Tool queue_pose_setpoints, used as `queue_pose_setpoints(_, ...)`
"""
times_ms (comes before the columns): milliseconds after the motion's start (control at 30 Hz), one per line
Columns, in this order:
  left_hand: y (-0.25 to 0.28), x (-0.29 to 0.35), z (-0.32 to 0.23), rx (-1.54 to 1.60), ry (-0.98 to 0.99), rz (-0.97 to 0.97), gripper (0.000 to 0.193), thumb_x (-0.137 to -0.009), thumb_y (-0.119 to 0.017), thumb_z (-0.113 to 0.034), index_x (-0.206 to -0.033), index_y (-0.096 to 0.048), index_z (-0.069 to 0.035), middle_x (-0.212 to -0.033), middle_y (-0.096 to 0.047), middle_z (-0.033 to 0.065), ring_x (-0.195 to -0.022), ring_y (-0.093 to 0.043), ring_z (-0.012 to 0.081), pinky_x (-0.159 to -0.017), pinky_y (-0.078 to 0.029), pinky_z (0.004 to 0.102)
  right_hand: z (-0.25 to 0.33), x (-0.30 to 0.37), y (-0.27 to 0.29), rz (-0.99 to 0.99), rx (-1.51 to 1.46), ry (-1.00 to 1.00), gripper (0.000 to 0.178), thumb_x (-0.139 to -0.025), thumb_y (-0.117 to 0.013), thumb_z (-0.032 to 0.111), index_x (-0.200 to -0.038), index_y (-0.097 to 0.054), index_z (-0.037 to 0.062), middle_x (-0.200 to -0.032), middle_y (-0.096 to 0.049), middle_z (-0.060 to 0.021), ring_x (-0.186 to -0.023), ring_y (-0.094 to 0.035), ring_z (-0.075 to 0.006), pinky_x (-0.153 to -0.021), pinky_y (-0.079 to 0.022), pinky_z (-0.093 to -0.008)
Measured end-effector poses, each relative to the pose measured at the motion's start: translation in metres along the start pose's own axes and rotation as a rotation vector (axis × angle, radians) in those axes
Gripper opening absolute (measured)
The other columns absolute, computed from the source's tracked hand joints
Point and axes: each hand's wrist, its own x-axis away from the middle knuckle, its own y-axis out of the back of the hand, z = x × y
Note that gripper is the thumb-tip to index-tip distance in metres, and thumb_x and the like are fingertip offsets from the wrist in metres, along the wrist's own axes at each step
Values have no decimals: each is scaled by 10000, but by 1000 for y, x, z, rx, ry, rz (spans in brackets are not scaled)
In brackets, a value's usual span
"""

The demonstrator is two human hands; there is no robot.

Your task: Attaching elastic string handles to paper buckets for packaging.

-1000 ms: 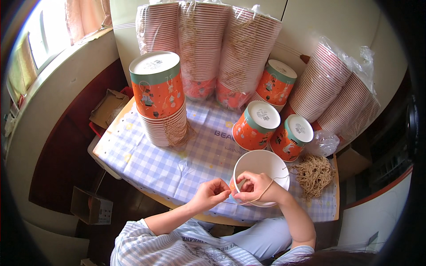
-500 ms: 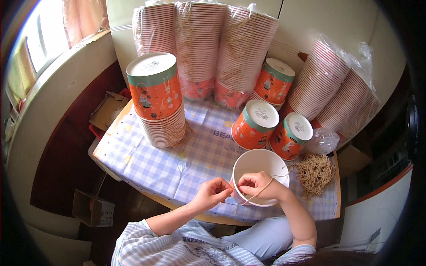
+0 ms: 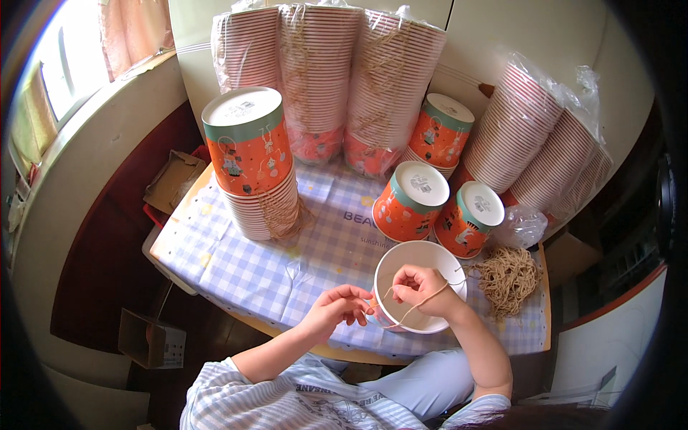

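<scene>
A white-lined paper bucket (image 3: 421, 255) stands mouth up at the table's near edge. Inside its mouth, my right hand (image 3: 427, 292) pinches a thin tan cord, and a loop of the same cord (image 3: 413, 313) hangs below the wrist and over the near rim. My left hand (image 3: 340, 311) is at the bucket's left outer wall, its fingers loosely spread and apparently holding nothing. One strand passes through the bucket's right wall toward a tangled bundle of cord (image 3: 509, 281).
Orange paper buckets (image 3: 410, 202) stand upside down behind, with a tall stack (image 3: 247, 161) at the left. Plastic-wrapped stacks (image 3: 320, 79) line the back, and more (image 3: 516, 132) lean at the right. A checked cloth (image 3: 236, 269) covers the table; a cardboard box (image 3: 150, 340) sits below left.
My left fingers have let go of their pinch at the bucket's left wall and spread apart. The right hand has risen slightly, drawing a cord strand up inside the bucket.
</scene>
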Motion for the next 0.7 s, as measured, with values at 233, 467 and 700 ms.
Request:
queue_pose_setpoints(233,-11,8,4,-983,-703,-16,227,-663,-630,-37,-881,-576,-66,-808,-540,64,-691,-550,164,-560,-456,246,0,-1,3,-30,-81,-3,23,-818,-511,31,-799,-514,19,-706,-564,-20,-655,-545,-70,-613,-461,-213)
queue_pose_setpoints(467,-38,4,5,-1329,-1023,-176,349,-629,-732,-192,-939,-598,-102,-843,-536,44,-731,-518,201,-603,-455,288,3,-1,3,-56,-145,19,16,-816,-510,39,-805,-509,28,-706,-556,-18,-658,-541,-72,-618,-460,-215)
queue_pose_setpoints(700,-57,-5,0,-1334,-1010,-58,123,-694,-669,-112,-796,-604,-93,-825,-550,16,-743,-492,200,-676,-417,298,-4,-3,3,-71,-163,67,14,-812,-508,46,-821,-507,35,-768,-559,-26,-689,-542,-73,-623,-461,-213)
